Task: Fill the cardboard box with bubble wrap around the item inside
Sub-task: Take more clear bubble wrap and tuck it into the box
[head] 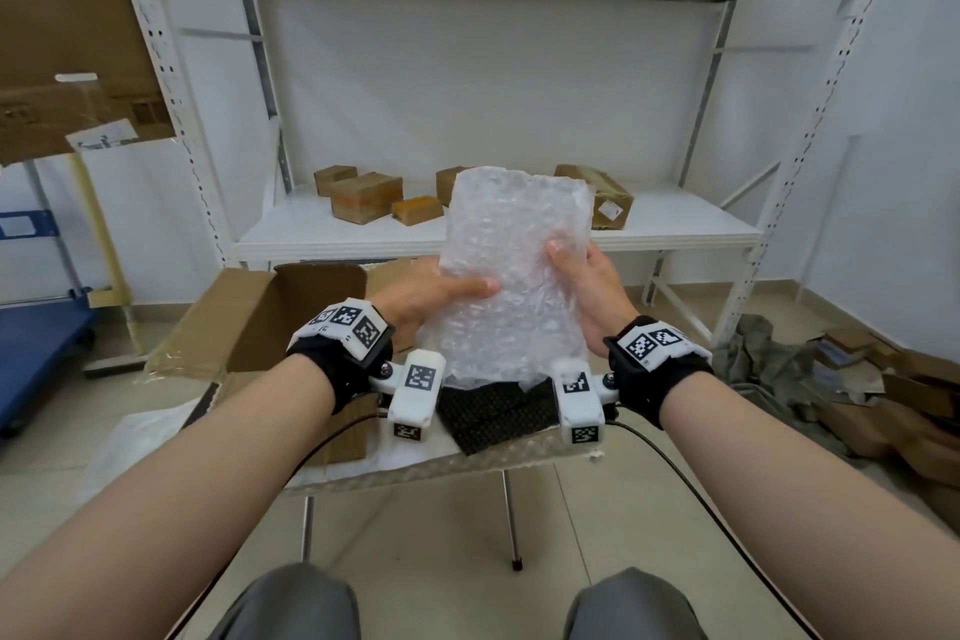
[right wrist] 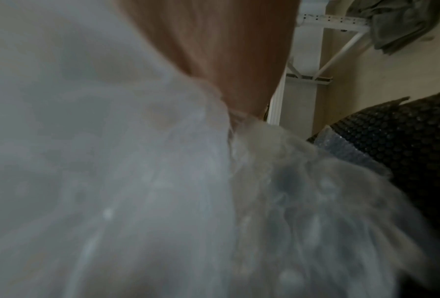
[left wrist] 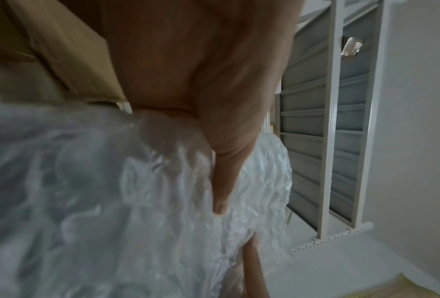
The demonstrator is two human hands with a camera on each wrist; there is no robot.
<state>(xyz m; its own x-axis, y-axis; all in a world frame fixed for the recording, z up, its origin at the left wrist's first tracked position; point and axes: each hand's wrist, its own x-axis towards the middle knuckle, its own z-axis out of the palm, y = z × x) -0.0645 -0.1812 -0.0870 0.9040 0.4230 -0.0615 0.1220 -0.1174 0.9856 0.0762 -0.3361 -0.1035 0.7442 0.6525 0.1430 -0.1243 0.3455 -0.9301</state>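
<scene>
Both the left hand (head: 431, 294) and right hand (head: 587, 281) grip a crinkly, translucent, roughly rectangular bubble wrap sheet (head: 511, 270) upright above an open brown cardboard box (head: 270, 317) and a black, dimple-textured item (head: 498, 411).

No text is legible; the box labels (head: 609, 210) are too small to read.

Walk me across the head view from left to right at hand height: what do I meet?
Blue cart → open cardboard box → left hand → bubble wrap → right hand → shelf post → pile of cardboard scraps.
</scene>
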